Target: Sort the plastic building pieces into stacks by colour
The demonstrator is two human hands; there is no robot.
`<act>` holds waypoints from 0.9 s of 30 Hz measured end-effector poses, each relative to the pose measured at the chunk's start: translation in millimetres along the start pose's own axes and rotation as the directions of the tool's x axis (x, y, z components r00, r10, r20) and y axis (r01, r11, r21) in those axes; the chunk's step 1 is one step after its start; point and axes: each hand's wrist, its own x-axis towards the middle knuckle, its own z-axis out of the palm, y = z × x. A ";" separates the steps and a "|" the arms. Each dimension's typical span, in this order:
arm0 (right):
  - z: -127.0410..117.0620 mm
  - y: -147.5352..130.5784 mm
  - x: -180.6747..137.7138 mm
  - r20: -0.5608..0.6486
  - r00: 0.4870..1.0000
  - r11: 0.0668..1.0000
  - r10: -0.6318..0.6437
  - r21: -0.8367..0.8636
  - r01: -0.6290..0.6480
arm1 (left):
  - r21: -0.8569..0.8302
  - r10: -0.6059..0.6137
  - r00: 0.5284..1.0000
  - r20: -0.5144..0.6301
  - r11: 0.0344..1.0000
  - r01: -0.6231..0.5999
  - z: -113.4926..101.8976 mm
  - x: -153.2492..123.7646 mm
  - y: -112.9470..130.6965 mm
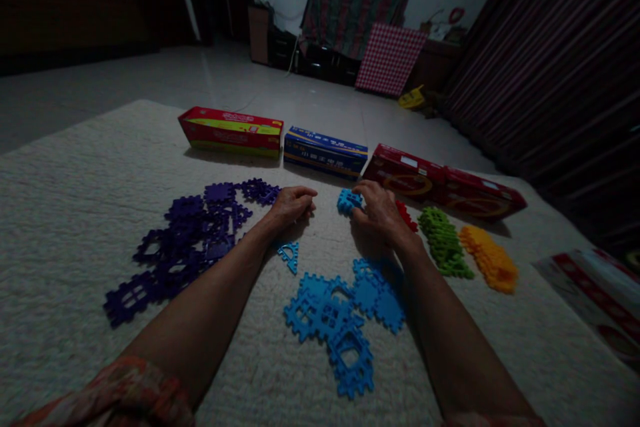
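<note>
My right hand [381, 212] is closed round a light blue interlocking plastic piece [347, 201] on the cream rug. Just left of it my left hand [293, 204] rests knuckles up with its fingers curled under; what they hold is hidden. A small blue triangular piece [290, 256] lies by my left wrist. A pile of light blue square pieces [340, 320] sits between my forearms. Dark purple pieces [190, 240] spread out to the left. Red pieces [406, 216] peek out behind my right hand, with green pieces [444, 242] and orange pieces [490, 258] stacked to the right.
Three long boxes lie in a row beyond my hands: a red and yellow box [231, 131], a blue box [325, 151], a dark red box [443, 187]. A printed sheet [595, 293] lies at the right. Furniture and a checked cloth [389, 58] stand against the far wall.
</note>
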 end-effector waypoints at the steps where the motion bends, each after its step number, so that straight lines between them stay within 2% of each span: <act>1: -2.1 0.1 0.5 -0.017 1.000 1.000 -0.009 0.006 0.009 | -0.004 -0.002 1.000 -0.001 1.000 0.002 0.3 -0.4 0.5; 4: -12.5 -2.9 0.8 -0.028 1.000 0.999 -0.005 0.041 0.007 | -0.009 -0.003 1.000 0.006 1.000 0.003 1.3 -0.8 0.5; 8: -31.0 -17.8 -9.9 0.040 0.999 0.993 -0.016 0.116 0.011 | 0.026 0.029 1.000 0.009 0.999 -0.029 1.1 1.0 -3.8; 12: -44.5 -34.3 -37.3 0.086 0.994 0.977 -0.063 0.208 0.044 | 0.068 0.071 0.997 0.004 0.995 -0.071 0.8 3.6 -9.2; 16: -49.3 -37.7 -76.6 0.105 0.993 0.962 -0.061 0.273 0.030 | 0.089 0.119 0.993 0.009 0.989 -0.120 1.1 5.3 -13.9; 22: -34.2 -35.2 -134.8 0.078 0.995 0.967 0.060 0.244 -0.078 | 0.092 0.130 0.991 0.027 0.987 -0.132 -0.3 10.2 -20.5; 27: -7.3 -44.9 -156.0 0.035 0.991 0.962 0.129 0.239 -0.133 | 0.069 0.150 0.988 0.024 0.986 -0.151 0.6 11.5 -22.2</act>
